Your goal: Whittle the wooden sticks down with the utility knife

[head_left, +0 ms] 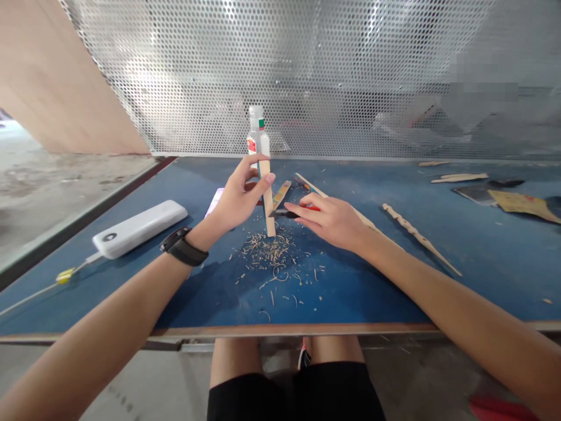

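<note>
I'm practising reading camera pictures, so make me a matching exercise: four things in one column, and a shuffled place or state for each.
1. Wooden strip
2. White device
3. Wood shavings
4. Knobbly stick

A. Scattered loose on the blue table
B. Lying right of the right hand
C. Held in the left hand
D. Left of the left hand, with a cord

Pairs: 1-C, 2-D, 3-A, 4-B

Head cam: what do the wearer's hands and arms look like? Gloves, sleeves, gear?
Both the left hand and right hand are ungloved, with bare forearms and no sleeves in view. The left wrist wears a black watch on a broad dark strap; nothing shows on the right wrist.
</note>
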Demonstrator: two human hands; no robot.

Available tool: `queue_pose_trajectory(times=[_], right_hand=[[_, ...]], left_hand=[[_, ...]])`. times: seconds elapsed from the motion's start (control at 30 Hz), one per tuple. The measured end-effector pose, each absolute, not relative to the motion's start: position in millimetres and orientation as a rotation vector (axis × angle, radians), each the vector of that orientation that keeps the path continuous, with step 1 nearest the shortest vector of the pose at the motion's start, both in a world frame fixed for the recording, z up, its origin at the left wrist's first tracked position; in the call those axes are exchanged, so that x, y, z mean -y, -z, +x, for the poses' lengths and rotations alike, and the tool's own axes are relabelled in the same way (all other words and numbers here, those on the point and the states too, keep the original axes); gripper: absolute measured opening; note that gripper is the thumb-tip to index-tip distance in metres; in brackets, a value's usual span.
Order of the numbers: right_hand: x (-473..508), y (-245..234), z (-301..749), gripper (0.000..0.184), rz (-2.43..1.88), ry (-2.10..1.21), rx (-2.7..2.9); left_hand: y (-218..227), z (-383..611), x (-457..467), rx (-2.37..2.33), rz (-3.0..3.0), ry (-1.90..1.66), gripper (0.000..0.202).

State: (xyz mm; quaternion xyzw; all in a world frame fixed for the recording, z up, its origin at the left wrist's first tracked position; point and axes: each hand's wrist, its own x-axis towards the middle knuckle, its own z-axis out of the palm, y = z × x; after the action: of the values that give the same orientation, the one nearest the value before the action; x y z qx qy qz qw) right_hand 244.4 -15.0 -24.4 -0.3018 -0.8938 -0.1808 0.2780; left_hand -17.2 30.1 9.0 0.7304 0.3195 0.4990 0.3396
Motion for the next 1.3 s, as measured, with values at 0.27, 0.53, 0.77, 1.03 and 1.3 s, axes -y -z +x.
queue_pose_trajectory(times=[0.27,0.53,0.77,1.03,1.3], right_hand=[[14,34,238,0.038,-0.853,0.526,2.402],[12,34,238,0.032,-0.840,0.529,2.326],[12,39,237,0.035,-0.702,0.410,2.503],[12,36,236,0.030,-0.752,0.470,2.341],[13,37,238,0.030,-0.729,0.328,2.323]], left_hand=[[-9,-18,-32,-0.847,1.859,-1.270,0.031],[-9,-18,-33,-0.843,1.851,-1.249,0.031],[-9,-20,-35,-0.856,1.836,-1.221,0.033],[-7,-21,-36,-0.828,1.843,-1.224,0.034],[-9,-18,-32,-0.812,1.863,-1.204,0.035]])
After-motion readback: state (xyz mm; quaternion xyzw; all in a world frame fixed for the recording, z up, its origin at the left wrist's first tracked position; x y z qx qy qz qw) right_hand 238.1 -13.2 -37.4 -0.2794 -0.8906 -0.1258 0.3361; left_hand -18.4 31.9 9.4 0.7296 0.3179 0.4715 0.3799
